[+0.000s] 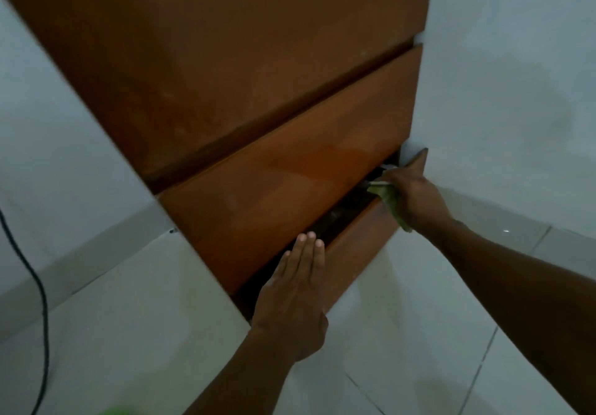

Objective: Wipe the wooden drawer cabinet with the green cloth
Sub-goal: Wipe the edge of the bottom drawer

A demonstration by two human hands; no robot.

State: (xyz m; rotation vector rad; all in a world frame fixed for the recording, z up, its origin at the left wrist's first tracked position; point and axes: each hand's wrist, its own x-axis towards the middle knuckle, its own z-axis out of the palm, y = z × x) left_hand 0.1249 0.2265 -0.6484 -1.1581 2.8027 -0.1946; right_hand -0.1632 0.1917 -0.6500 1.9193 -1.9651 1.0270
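A black cable hangs at the left wall. The left hand lies flat, fingers together, on the open bottom drawer of the cabinet. The right hand grips the cloth at the drawer's right end.

green cloth on brown cabinet's open drawer

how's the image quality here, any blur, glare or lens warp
Head view: dim and soft throughout; the wooden drawer cabinet leans from wide-angle warp; faint sheen on the floor tiles; the green cloth in the right hand is smeared; the left hand is clearer.
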